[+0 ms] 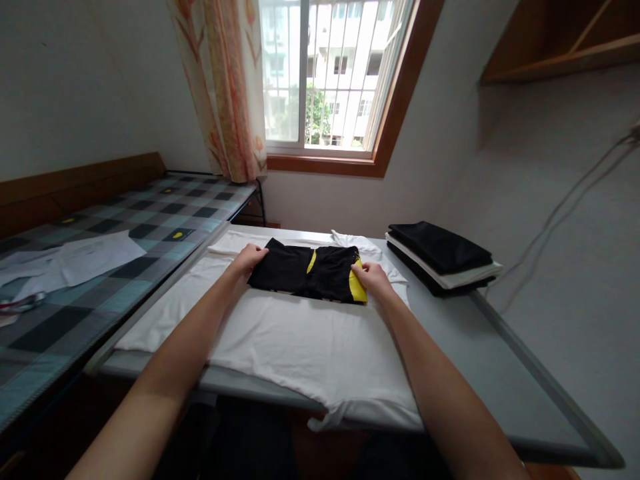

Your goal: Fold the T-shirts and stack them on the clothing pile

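A folded black garment (290,267) with yellow patches lies over a spread white shirt (300,340) on the table. My left hand (249,259) pinches the garment's upper left corner, fingers closed on it. At the garment's right end, my right hand (371,275) grips the edge beside the yellow patch. The white shirt spreads under both forearms, and its lower edge hangs a little over the table's front.
A stack of folded black and white clothes (440,250) sits at the table's back right. The grey table (480,360) extends to the right. At left is a bed with a checked mattress (150,227) and papers (85,260). A curtained window is behind.
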{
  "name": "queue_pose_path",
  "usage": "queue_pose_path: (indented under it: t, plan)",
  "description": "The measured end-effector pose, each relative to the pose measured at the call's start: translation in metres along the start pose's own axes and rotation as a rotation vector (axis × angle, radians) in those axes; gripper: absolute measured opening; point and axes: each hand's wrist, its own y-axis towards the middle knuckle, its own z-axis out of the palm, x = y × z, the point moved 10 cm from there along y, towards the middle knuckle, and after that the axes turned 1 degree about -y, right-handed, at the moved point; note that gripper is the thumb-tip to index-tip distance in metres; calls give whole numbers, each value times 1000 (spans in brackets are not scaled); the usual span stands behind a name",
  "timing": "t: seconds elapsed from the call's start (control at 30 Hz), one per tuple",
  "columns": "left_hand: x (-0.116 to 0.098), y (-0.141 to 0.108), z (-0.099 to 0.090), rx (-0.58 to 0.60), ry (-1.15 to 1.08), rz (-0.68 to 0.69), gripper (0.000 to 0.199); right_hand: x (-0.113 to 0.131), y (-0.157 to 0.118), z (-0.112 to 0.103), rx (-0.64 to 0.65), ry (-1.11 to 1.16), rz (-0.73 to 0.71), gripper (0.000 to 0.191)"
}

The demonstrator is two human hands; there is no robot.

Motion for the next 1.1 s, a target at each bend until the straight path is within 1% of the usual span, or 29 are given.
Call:
queue_pose_path:
  t: [0.07,0.17,0.27,0.33,0.4,0.47,0.57,0.63,0.73,0.8,0.87,0.93,1.0,1.03,1.1]
  plan:
    - [1,-4,0,35,-32,-16,23,3,0,5,38,26,-26,40]
    - [-3,-10,1,60,-142,-10,26,10,-3,4,26,16,-70,37]
    - [-9,-13,-2,17,-250,2,29,13,-2,-2,3,70,-78,30]
    - [-12,-15,2,2,-331,-4,35,11,-1,-12,-15,164,-53,26]
    - [-15,-18,13,38,-437,-9,42,4,0,-26,-24,301,-6,23]
    - [-19,-22,31,104,-526,-18,47,-6,0,-43,-40,450,60,23]
    - [-24,-28,54,190,-580,-25,50,-20,-5,-62,-51,607,148,24]
    - [-28,-30,62,226,-601,-16,51,-23,-8,-67,-30,665,166,26]
    - [-32,-32,64,253,-638,-10,49,-16,-8,-66,-4,734,154,27]
    - [-34,-33,63,262,-653,-21,47,-1,-6,-68,-21,741,115,26]
    - [-34,-33,62,262,-658,-38,47,26,-3,-69,-37,695,51,23]
    - [-32,-32,62,253,-651,-54,47,63,-3,-67,-25,613,-20,21]
    - [-30,-31,63,245,-641,-56,46,105,-7,-56,16,540,-91,22]
    - [-30,-30,63,244,-646,-46,46,126,-10,-47,59,519,-134,23]
    - [-30,-28,66,244,-673,-33,49,167,-22,-12,276,519,-254,29]
